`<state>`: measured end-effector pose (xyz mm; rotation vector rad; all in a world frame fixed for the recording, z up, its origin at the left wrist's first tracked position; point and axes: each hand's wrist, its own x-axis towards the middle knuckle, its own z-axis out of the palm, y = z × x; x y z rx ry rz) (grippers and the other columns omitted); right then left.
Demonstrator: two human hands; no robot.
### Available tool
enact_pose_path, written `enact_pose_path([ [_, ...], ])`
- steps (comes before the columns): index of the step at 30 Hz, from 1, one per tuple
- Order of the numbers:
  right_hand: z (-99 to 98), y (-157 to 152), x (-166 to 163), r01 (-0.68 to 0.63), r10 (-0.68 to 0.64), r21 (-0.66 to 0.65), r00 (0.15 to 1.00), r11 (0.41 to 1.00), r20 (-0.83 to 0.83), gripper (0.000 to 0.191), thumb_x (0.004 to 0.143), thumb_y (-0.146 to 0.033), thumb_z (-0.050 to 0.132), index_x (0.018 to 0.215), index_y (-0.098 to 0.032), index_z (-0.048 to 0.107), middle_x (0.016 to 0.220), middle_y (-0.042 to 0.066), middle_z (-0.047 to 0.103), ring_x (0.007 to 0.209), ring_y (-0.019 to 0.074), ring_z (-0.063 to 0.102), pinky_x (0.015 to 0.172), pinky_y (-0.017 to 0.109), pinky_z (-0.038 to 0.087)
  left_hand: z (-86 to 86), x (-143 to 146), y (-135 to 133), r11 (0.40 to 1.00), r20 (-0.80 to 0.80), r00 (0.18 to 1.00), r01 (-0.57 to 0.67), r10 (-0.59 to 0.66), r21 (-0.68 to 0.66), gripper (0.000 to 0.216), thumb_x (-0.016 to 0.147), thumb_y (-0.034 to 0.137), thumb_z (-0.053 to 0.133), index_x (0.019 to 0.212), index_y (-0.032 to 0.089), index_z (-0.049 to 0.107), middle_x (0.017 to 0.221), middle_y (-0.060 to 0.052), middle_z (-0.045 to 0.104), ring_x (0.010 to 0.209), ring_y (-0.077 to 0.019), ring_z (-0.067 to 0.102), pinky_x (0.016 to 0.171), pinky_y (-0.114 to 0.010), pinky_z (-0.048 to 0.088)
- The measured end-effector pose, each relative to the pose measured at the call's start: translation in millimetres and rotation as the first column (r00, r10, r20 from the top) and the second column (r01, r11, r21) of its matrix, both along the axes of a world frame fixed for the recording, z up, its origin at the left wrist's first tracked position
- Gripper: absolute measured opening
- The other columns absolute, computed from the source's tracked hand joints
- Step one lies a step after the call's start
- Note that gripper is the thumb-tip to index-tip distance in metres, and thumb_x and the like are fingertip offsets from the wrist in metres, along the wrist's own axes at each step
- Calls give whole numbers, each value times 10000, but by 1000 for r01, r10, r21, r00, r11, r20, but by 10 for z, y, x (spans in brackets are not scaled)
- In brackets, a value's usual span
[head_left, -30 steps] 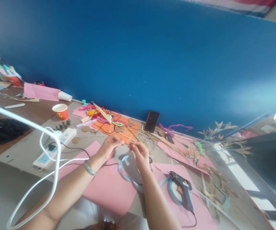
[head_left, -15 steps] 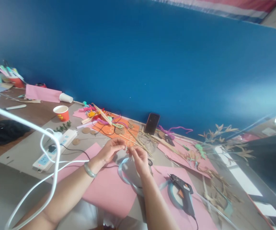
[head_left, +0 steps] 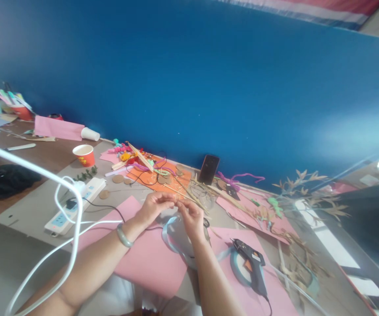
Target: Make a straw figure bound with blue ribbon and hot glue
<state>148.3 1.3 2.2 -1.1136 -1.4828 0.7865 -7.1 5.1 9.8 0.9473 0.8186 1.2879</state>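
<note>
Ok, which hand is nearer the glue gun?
Right. The right hand is left of the glue gun and higher in view; the left hand is farther left, also higher.

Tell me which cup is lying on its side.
The white cup, by the blue wall; the red cup in front of it and the red pen cup at far left both stand upright.

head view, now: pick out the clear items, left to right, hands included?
Red cup of pens → upright red paper cup → grey-green bangle → left hand → right hand → black glue gun → dried leafy sprig.
</note>
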Motion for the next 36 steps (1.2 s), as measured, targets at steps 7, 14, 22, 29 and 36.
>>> enact_pose_path([
  [7,-37,10,27,60,-64,42,995,997,79,194,856,-338,572,855,-192,701,740,36,694,660,181,616,691,318,480,-58,49,-33,993,-77,997,-16,26,119,254,716,275,719,933,143,705,876,-87,741,659,-157,662,727,-325,549],
  [14,-31,-6,44,135,-153,108,972,985,179,173,855,-333,584,781,-204,673,785,44,698,795,213,620,766,337,445,-92,38,-47,986,-137,990,30,-7,165,294,751,278,687,1019,157,704,983,-101,722,683,-154,660,716,-315,555],
  [22,-66,14,12,223,-265,193,937,955,227,149,883,-307,509,807,-213,596,739,40,637,779,220,557,752,345,398,-54,84,-142,955,-317,946,151,-65,255,380,803,226,606,1177,177,655,934,-88,733,717,-169,673,724,-295,541],
  [29,-76,43,33,237,-253,110,953,965,169,168,862,-326,527,802,-198,617,740,41,657,716,202,573,723,338,420,27,66,-177,931,-359,933,146,-17,336,363,793,204,609,1150,203,674,1042,-90,715,826,-189,671,826,-319,526],
  [36,33,-3,6,122,-126,90,991,988,34,168,815,-345,641,876,-201,702,847,61,713,779,205,635,761,343,474,15,-3,-80,939,-331,938,20,100,342,274,797,215,618,1055,189,707,1005,-99,718,715,-160,652,737,-289,523],
])
